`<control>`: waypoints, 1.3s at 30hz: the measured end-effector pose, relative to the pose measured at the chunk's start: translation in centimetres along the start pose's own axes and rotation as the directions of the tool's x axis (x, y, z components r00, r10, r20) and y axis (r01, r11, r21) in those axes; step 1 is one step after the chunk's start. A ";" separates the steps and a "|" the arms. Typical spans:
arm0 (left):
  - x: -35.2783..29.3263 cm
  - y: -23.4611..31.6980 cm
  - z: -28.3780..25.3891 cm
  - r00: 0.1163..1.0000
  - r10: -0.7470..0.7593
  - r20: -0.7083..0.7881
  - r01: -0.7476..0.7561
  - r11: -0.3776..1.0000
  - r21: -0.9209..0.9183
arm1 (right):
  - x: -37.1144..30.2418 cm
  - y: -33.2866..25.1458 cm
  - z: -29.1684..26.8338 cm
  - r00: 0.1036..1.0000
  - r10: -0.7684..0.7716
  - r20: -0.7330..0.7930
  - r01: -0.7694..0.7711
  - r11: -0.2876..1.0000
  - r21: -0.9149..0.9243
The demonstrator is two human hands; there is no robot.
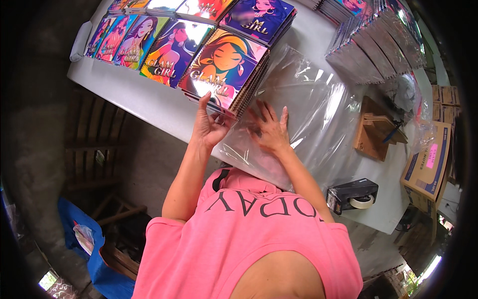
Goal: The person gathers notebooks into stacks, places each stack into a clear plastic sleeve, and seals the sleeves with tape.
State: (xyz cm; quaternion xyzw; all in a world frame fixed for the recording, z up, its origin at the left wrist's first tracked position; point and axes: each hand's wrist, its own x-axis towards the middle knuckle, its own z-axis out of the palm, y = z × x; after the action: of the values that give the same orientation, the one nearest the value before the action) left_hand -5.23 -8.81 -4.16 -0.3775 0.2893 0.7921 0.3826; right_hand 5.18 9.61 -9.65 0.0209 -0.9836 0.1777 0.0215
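A stack of spiral notebooks (pixel 224 65) with an illustrated figure on its bright cover stands at the table's near edge. My left hand (pixel 211 128) grips the near corner of its top, thumb on the cover and the other fingers curled at the edge. How many notebooks it pinches I cannot tell. Just right of the stack, my right hand (pixel 271 130) lies with fingers spread on a sheet of clear plastic film (pixel 318 114). The film is wrinkled and shiny, and covers much of the table in front of me.
More notebook stacks (pixel 174 50) run along the table's left and far side. Plastic-wrapped notebooks (pixel 368 50) stand at the far right. Nearer on the right are a wooden stand (pixel 371 132), a black tape dispenser (pixel 351 194) and a cardboard box (pixel 425 167). A wooden chair (pixel 94 144) is at left.
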 end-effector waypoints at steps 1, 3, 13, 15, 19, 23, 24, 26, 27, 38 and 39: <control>-0.1 0.1 0.1 1.000 0.010 -0.012 -0.008 0.995 0.101 | 0.0 -0.2 -0.1 1.000 0.000 0.006 0.000 1.000 -0.016; 0.2 -0.3 0.8 0.996 0.043 -0.078 -0.029 0.986 0.166 | 0.0 -0.3 -0.1 1.000 0.005 0.018 -0.004 0.999 -0.049; -0.3 0.3 1.6 0.995 0.048 -0.088 -0.044 0.998 0.049 | 3.2 -1.3 -4.0 0.941 0.156 0.300 -0.167 0.986 0.012; -1.0 0.0 2.6 0.987 0.092 -0.131 -0.085 0.995 0.055 | 3.5 -1.0 -4.3 0.944 0.149 0.294 -0.170 0.984 0.047; -1.6 0.9 2.7 0.997 0.001 -0.076 -0.002 1.000 -0.009 | 4.4 0.1 -4.7 0.936 0.143 0.322 -0.187 0.976 0.108; -1.0 0.5 1.6 0.999 0.027 -0.029 -0.027 0.999 0.021 | 5.6 1.7 -5.1 0.916 0.138 0.377 -0.227 0.952 0.203; -0.7 0.2 1.5 0.998 0.042 -0.035 -0.042 0.999 0.019 | 5.9 3.4 -4.3 0.931 0.176 0.319 -0.326 0.795 0.511; -0.2 -0.5 0.9 0.996 0.083 -0.032 -0.082 0.995 0.053 | 6.4 5.7 -3.2 0.927 0.274 0.255 -0.319 0.221 0.922; -0.2 -1.0 0.5 0.994 0.106 -0.034 -0.104 0.993 0.063 | 6.2 6.0 -3.6 0.924 0.320 0.208 -0.297 0.260 0.919; -9.3 -3.7 -7.3 0.709 0.680 -0.188 -0.624 0.729 0.281 | 4.6 5.2 -8.1 0.875 0.446 -0.189 -0.127 0.588 0.799; -9.9 -4.0 -8.1 0.676 0.708 -0.202 -0.658 0.704 0.268 | 5.2 3.0 -9.0 0.884 0.398 -0.245 -0.085 0.654 0.752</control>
State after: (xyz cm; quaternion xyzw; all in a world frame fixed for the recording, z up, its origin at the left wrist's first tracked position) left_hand 5.28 -16.57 -1.11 -0.3183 0.5299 0.7849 0.0424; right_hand 0.17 15.42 -2.05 -0.1422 -0.8017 0.5514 0.1820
